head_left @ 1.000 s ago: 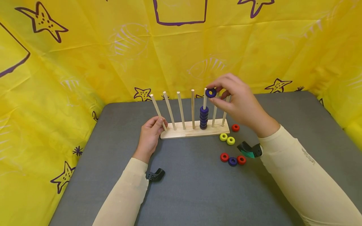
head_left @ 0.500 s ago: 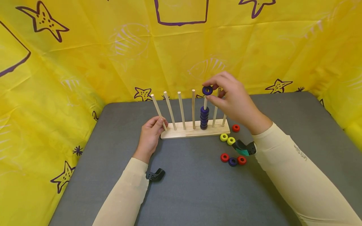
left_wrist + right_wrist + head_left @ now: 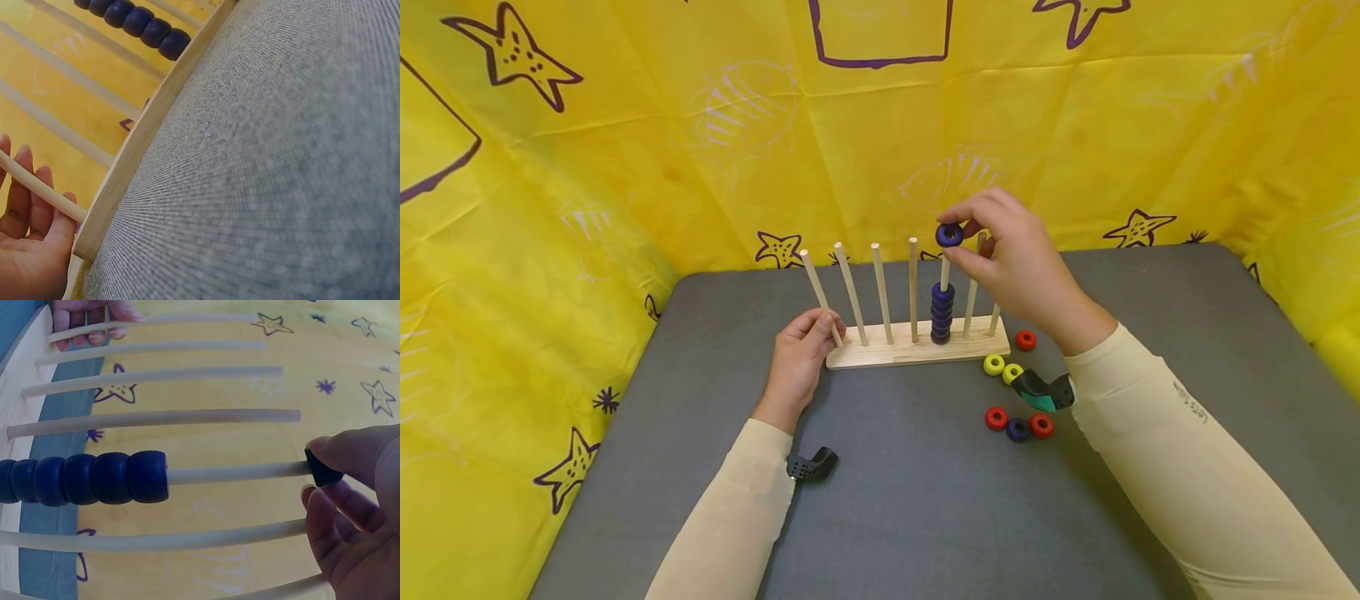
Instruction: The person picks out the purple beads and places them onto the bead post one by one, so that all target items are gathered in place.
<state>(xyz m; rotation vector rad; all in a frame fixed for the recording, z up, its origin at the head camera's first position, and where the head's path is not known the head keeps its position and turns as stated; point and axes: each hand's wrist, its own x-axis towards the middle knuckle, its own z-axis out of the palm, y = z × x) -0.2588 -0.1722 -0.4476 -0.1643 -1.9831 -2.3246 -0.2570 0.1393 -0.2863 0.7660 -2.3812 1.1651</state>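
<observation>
A wooden stand (image 3: 917, 352) with several upright pegs lies across the table. My left hand (image 3: 801, 358) grips its leftmost peg (image 3: 39, 186) near the base, thumb in front and fingers behind. Several dark blue beads (image 3: 942, 312) are stacked low on one peg right of the middle. My right hand (image 3: 1018, 258) pinches another dark blue bead (image 3: 950, 235) between thumb and fingers at the top of that same peg. In the right wrist view the pinched bead (image 3: 322, 469) meets the peg's tip, well above the stack (image 3: 81, 479); how far it is on is hidden.
Two yellow beads (image 3: 993, 364) and a red bead (image 3: 1026, 340) lie by the stand's right end. Nearer me are two red beads (image 3: 996, 418) with a dark blue bead (image 3: 1018, 430) between them. A yellow patterned cloth (image 3: 865, 150) hangs behind the grey table (image 3: 880, 500).
My right hand has moved slightly left, bringing the blue bead from beside the peg to its top. The left hand and the stand have stayed put.
</observation>
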